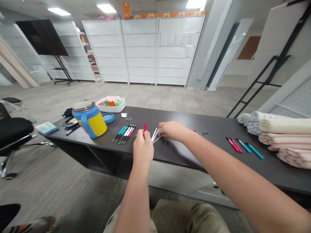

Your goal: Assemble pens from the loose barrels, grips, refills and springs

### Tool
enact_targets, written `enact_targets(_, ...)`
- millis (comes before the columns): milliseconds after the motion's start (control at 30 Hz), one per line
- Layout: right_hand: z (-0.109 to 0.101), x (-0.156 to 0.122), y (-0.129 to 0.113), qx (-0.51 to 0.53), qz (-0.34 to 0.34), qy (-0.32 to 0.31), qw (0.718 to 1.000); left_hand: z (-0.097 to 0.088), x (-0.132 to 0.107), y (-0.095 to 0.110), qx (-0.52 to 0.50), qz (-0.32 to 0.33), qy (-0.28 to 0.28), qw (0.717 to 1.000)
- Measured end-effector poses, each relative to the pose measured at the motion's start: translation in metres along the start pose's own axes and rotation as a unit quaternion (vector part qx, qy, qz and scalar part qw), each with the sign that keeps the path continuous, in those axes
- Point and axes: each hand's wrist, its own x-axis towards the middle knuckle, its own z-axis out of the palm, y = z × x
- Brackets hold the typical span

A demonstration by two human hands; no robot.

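Note:
My left hand [143, 147] is closed around a red pen barrel [145, 127] that sticks up from the fist. My right hand [170, 130] reaches over the dark table [184, 152] and pinches at a small bunch of thin white refills [155, 135] lying just right of the left hand. A row of several teal, black and red pens [124, 133] lies to the left of both hands. Another group of red and teal pens [243, 145] lies further right on the table. Tiny dark parts [205, 132] sit beyond my right forearm.
A blue and yellow jug [90, 119] with a lid stands at the table's left, with a blue lid [108, 117] and a white tray of colourful items [111, 104] behind it. Rolled towels [279, 132] are stacked at the right end. An office chair [12, 132] stands far left.

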Motion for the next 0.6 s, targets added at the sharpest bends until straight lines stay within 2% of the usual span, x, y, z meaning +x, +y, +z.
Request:
enact_targets(200, 0.004, -0.002, -0.003, -0.014, -0.012, 0.014, 1.0, 0.0, -0.001, -0.002, -0.01, 0.007, -0.004, 1.0)
enact_targets(300, -0.004, -0.013, -0.002, -0.014, -0.015, 0.049, 0.999, 0.0, 0.0, -0.003, -0.021, 0.006, -0.001, 1.0)
enact_targets(367, -0.012, -0.028, -0.002, -0.008, -0.003, 0.097, 0.995, 0.001, 0.0, -0.003, -0.03, 0.001, 0.001, 1.0)
enact_targets(467, -0.019, -0.06, -0.006, 0.014, 0.066, 0.164, 0.984, 0.003, -0.002, -0.002, -0.047, 0.005, -0.003, 0.999)
enact_targets(600, -0.006, -0.107, -0.022, 0.077, 0.133, 0.186, 0.97, 0.007, -0.009, 0.006, -0.071, 0.055, -0.035, 0.995)
